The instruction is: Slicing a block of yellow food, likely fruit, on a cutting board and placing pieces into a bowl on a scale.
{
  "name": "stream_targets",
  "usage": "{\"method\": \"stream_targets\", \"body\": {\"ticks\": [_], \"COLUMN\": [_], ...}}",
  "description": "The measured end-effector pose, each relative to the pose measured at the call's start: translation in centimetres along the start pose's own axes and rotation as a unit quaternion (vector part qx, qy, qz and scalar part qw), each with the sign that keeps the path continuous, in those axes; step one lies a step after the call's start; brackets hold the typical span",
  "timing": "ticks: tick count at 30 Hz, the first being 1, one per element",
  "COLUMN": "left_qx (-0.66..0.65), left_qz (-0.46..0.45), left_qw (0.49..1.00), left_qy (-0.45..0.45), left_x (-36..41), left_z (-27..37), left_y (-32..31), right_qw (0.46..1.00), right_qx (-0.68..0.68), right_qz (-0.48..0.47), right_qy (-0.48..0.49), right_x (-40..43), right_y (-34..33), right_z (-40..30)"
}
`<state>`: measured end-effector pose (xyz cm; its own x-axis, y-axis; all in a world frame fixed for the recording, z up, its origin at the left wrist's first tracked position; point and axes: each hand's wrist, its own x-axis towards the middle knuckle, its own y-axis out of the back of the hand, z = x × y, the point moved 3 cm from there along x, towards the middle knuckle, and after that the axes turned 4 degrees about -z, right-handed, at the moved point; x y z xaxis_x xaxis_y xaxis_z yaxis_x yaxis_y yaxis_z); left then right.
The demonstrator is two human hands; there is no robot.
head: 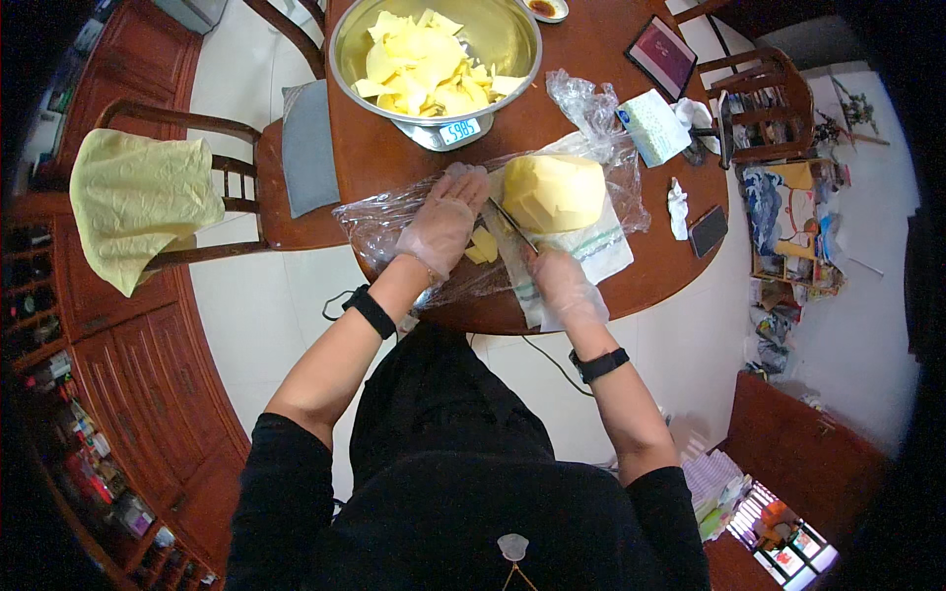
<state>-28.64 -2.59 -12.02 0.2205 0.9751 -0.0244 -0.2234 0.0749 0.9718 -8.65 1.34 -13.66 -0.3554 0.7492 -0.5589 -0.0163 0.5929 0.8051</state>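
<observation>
My right hand (565,288), in a clear plastic glove, grips a knife (514,225) whose blade points away and to the left. Right beside the blade is a large pale yellow block (554,193) with cut, faceted sides. It rests on a white cloth with green stripes (610,255). My left hand (446,221), gloved too, lies with fingers stretched out over clear plastic film (384,216), near the knife's tip. Nothing shows in its grasp. A few small yellow slices (483,246) lie between the hands.
A steel bowl (502,33) of yellow slices stands on a digital scale (436,134) at the table's far side. To the right are crumpled plastic (580,100), a tissue pack (653,127), a tablet (661,57) and a phone (708,231). A chair (284,229) stands left.
</observation>
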Motion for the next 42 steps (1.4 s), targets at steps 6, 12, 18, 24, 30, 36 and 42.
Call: {"method": "stream_targets", "body": {"ticks": [6, 12, 18, 24, 30, 36, 42], "left_qx": [-0.057, -0.276, -0.618, -0.513, -0.508, -0.588, -0.562], "left_qz": [0.061, 0.083, -0.016, -0.02, -0.007, 0.015, 0.039], "left_qw": [0.993, 0.935, 0.711, 0.801, 0.814, 0.759, 0.794], "left_qy": [0.082, 0.209, 0.335, 0.306, 0.282, 0.28, 0.229], "left_x": [-3.3, -9.1, -9.4, -8.0, -7.8, -8.0, -8.6], "left_z": [0.2, 2.1, 4.7, 5.6, 5.9, 6.2, 6.4], "left_y": [4.4, 2.9, -1.8, -2.1, -3.7, -4.1, -4.3], "right_qw": [0.996, 0.997, 0.961, 0.918, 0.881, 0.844, 0.793], "right_qx": [0.076, 0.082, 0.265, 0.375, 0.451, 0.508, 0.58], "right_qz": [0.025, -0.005, -0.073, -0.122, -0.141, -0.157, -0.188], "right_qy": [-0.03, -0.005, -0.027, -0.052, -0.034, -0.07, -0.022], "right_x": [-1.4, -2.7, -4.3, -4.4, -5.7, -6.7, -7.4], "right_y": [-0.9, -3.2, -3.2, -6.1, -6.4, -6.7, -6.9], "right_z": [0.1, 0.0, -0.5, 0.4, -0.7, -1.5, -2.0]}}
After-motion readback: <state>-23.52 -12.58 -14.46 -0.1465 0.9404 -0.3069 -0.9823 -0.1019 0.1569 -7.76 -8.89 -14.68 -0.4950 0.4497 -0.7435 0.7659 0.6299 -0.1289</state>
